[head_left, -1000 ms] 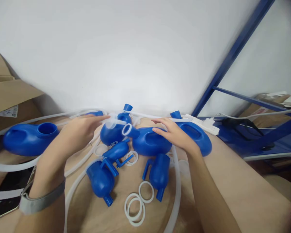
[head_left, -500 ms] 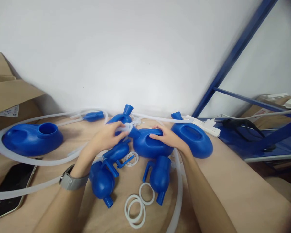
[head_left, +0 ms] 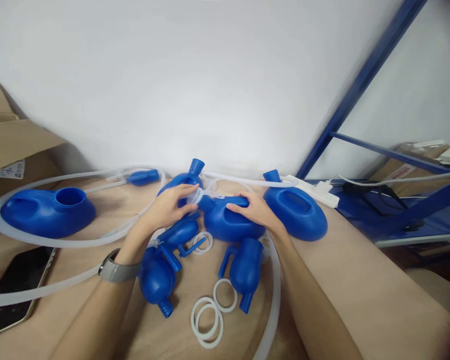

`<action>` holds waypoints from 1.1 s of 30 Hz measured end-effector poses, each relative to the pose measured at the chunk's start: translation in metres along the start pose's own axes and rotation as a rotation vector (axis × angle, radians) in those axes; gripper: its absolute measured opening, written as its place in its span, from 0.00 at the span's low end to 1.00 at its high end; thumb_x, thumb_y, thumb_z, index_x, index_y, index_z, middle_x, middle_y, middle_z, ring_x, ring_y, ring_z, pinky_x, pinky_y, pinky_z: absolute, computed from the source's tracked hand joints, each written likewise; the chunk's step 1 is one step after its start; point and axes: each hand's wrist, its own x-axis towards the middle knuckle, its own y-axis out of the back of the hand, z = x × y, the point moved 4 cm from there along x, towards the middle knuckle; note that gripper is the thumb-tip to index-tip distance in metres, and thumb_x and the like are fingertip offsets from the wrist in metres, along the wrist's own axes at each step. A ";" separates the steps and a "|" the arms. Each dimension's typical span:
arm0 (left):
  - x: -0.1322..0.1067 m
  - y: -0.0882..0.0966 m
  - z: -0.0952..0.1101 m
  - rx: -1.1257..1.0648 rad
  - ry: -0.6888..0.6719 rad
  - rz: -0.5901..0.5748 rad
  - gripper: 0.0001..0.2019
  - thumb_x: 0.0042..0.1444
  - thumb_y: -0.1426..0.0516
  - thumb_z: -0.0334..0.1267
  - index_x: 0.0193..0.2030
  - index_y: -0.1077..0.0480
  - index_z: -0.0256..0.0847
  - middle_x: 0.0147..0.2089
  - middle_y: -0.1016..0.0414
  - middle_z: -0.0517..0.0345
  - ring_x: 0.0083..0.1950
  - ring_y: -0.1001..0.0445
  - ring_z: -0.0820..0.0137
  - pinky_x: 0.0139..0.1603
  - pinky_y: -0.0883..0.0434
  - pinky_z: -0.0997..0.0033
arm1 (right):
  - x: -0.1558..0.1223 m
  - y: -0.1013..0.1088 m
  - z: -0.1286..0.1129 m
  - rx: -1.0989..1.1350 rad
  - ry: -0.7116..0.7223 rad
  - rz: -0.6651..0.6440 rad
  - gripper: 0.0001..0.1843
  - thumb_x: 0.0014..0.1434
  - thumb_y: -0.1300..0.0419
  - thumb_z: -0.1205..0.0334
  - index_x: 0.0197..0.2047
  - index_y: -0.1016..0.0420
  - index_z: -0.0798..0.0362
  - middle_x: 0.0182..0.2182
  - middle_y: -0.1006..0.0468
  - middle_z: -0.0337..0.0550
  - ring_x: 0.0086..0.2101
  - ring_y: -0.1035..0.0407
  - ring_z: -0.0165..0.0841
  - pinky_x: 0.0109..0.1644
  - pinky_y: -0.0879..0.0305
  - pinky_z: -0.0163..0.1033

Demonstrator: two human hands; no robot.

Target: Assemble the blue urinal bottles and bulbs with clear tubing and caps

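A blue plastic urinal bottle [head_left: 232, 225] lies on its side in the middle, its neck pointing left. My right hand [head_left: 251, 210] is closed around its handle, thumb in front. At the neck, my left hand [head_left: 176, 202], with a grey-banded watch on its wrist, holds a translucent cap [head_left: 196, 196] between thumb and fingers; part of the cap is hidden. Behind the left hand stands another blue bottle [head_left: 189, 177]. Nearer to me are a blue bulb-shaped piece with a handle [head_left: 157, 277], a second such piece [head_left: 246, 270], and white rings [head_left: 207, 322].
A blue bottle [head_left: 296, 212] lies at right, and another [head_left: 45, 215] at left, circled by a translucent hose [head_left: 78, 243]. A phone [head_left: 18, 282], a cardboard box [head_left: 18, 145], a power strip [head_left: 324, 194] and a blue metal frame [head_left: 333, 127] border the work area.
My left hand's fingers have spread and shifted slightly around the cap at the neck. The right hand keeps its hold on the bottle. The whole view has shifted a little.
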 end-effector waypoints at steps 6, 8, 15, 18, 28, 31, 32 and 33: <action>-0.001 0.001 0.004 -0.002 -0.047 -0.053 0.33 0.62 0.42 0.53 0.69 0.28 0.35 0.72 0.29 0.43 0.73 0.31 0.51 0.75 0.36 0.51 | -0.001 -0.002 -0.001 0.018 0.010 0.017 0.24 0.58 0.32 0.37 0.44 0.18 0.48 0.45 0.14 0.44 0.47 0.21 0.46 0.55 0.27 0.50; -0.002 0.002 0.004 -0.024 -0.028 -0.039 0.34 0.61 0.41 0.54 0.69 0.29 0.35 0.71 0.27 0.43 0.71 0.28 0.51 0.73 0.34 0.52 | -0.001 -0.003 0.000 0.013 -0.006 0.031 0.24 0.58 0.31 0.37 0.44 0.18 0.48 0.46 0.14 0.45 0.47 0.21 0.46 0.56 0.28 0.51; -0.004 0.003 0.006 -0.080 0.037 -0.046 0.32 0.62 0.43 0.56 0.67 0.28 0.38 0.69 0.25 0.46 0.66 0.24 0.51 0.66 0.27 0.54 | -0.004 -0.003 -0.002 0.013 -0.035 0.046 0.25 0.57 0.31 0.35 0.43 0.17 0.49 0.44 0.14 0.45 0.45 0.21 0.47 0.55 0.28 0.51; -0.004 0.003 0.007 -0.075 0.073 -0.049 0.32 0.62 0.42 0.56 0.67 0.27 0.40 0.68 0.23 0.48 0.62 0.21 0.53 0.61 0.24 0.57 | -0.006 -0.003 -0.002 -0.018 -0.026 0.067 0.25 0.57 0.32 0.35 0.43 0.17 0.48 0.43 0.14 0.45 0.45 0.21 0.47 0.55 0.28 0.52; 0.001 0.002 0.006 0.038 0.082 0.008 0.33 0.62 0.41 0.60 0.65 0.23 0.39 0.60 0.17 0.47 0.52 0.17 0.53 0.53 0.24 0.60 | -0.005 -0.005 0.004 -0.081 0.016 0.100 0.25 0.57 0.31 0.38 0.49 0.16 0.48 0.49 0.13 0.48 0.51 0.20 0.50 0.60 0.27 0.55; 0.000 0.001 0.008 0.118 0.045 0.011 0.29 0.66 0.43 0.60 0.64 0.22 0.42 0.58 0.16 0.48 0.53 0.18 0.53 0.55 0.26 0.60 | -0.005 -0.004 0.004 -0.086 0.023 0.111 0.24 0.57 0.31 0.39 0.48 0.16 0.48 0.49 0.13 0.48 0.51 0.19 0.51 0.61 0.27 0.56; 0.000 0.000 0.009 0.159 0.043 0.005 0.29 0.68 0.45 0.59 0.65 0.23 0.43 0.58 0.16 0.48 0.55 0.18 0.52 0.56 0.27 0.59 | -0.005 -0.004 0.003 -0.086 0.021 0.112 0.24 0.57 0.30 0.39 0.48 0.16 0.48 0.49 0.13 0.48 0.51 0.19 0.51 0.61 0.27 0.55; 0.000 -0.001 0.009 0.202 0.049 -0.003 0.29 0.69 0.46 0.59 0.67 0.25 0.43 0.58 0.16 0.47 0.57 0.19 0.51 0.57 0.27 0.58 | -0.006 -0.004 0.003 -0.085 0.021 0.110 0.24 0.57 0.30 0.39 0.48 0.16 0.48 0.49 0.13 0.48 0.51 0.19 0.51 0.61 0.27 0.55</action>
